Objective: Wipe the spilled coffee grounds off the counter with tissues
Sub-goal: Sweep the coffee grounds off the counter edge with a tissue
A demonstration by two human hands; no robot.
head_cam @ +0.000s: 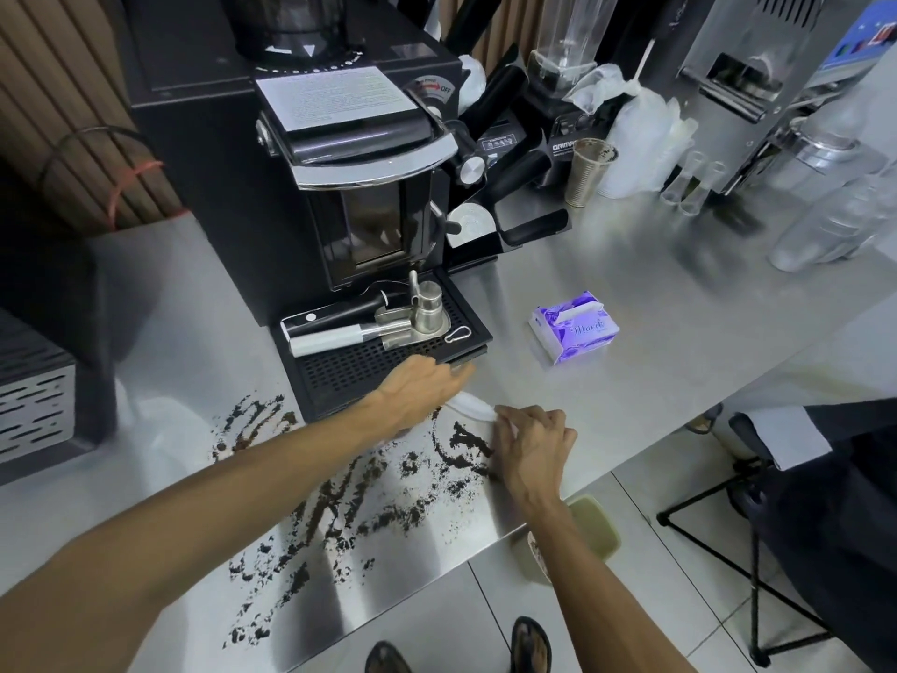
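Note:
Dark coffee grounds (pixel 340 507) lie scattered in streaks across the steel counter (pixel 631 381), from the grinder's tray down to the front edge. A white tissue (pixel 468 408) is stretched between my two hands just above the grounds. My left hand (pixel 422 391) holds one end near the tray's corner. My right hand (pixel 529 444) pinches the other end, fingers curled. A purple tissue pack (pixel 573 327) sits on the counter behind my hands, to the right.
A black coffee grinder (pixel 349 187) with a perforated drip tray (pixel 378 361) holding portafilter tools stands right behind the spill. Blender, cups and plastic bags crowd the back right. A bin (pixel 582 536) sits on the floor below the counter edge, a chair to the right.

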